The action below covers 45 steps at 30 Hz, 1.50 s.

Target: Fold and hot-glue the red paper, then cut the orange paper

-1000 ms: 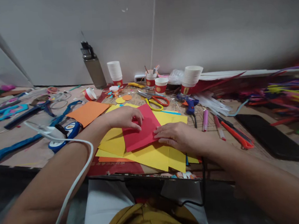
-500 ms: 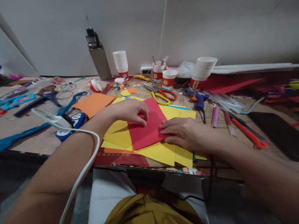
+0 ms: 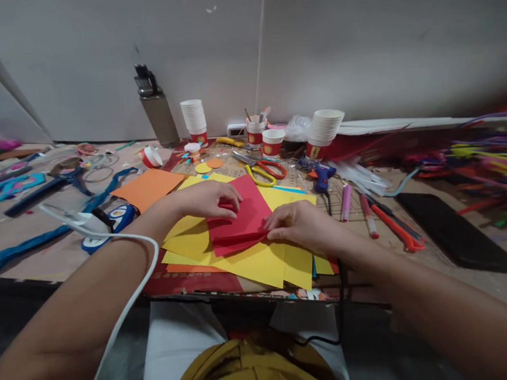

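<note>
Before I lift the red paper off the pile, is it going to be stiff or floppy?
Probably light and floppy: the red paper looks thin and bends up by the right hand. It may slide too, since it lies askew over flat yellow sheets.

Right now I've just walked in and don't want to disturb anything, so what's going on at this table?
A person's right hand pinches the near right edge of a red sheet between its fingers, and that edge looks slightly raised. The left hand is over the sheet's left side, fingers curled. The red sheet lies on yellow sheets, with scissors and a glue gun lying beyond, neither in hand.
</note>
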{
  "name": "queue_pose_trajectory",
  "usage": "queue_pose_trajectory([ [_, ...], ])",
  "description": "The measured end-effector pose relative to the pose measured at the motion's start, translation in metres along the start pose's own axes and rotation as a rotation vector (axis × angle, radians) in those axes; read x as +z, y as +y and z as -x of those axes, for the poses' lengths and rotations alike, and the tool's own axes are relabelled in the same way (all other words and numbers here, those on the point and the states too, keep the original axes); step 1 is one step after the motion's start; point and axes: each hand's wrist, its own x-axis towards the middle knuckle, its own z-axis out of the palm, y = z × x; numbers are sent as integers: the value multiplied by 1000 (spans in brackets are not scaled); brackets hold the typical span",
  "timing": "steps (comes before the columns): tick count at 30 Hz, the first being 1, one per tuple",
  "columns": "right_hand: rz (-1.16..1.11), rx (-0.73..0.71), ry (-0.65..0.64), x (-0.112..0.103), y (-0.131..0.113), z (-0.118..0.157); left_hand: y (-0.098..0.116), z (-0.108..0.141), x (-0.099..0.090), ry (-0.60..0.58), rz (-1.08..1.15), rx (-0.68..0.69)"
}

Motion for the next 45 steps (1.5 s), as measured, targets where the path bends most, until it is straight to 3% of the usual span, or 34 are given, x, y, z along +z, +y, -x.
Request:
queue_pose_trajectory([
  [10, -358, 157, -155, -6, 3, -11, 4, 0, 7, 68, -12, -10],
  [18, -274, 148, -218, -13, 1, -14, 3, 2, 8, 60, -34, 11],
  [21, -208, 149, -137, -8, 0, -16, 2, 0, 9, 55, -18, 3],
  [27, 86, -13, 277, -4, -2, -23, -6, 2, 9, 124, 234, 1],
  [31, 46, -70, 379, -8, 0, -31, -17, 8, 12, 141, 484, -183],
  [35, 16, -34, 436, -10, 5, -41, -29, 11, 10, 90, 770, -197],
  [37, -7, 21, 459, -10, 10, -47, -33, 11, 6, 47, 733, -165],
  [41, -32, 68, 506, -8, 16, -57, -31, 10, 4, 23, 404, -129],
  [45, -17, 24, 510, -11, 13, -56, -26, 11, 19, 207, 371, -222],
])
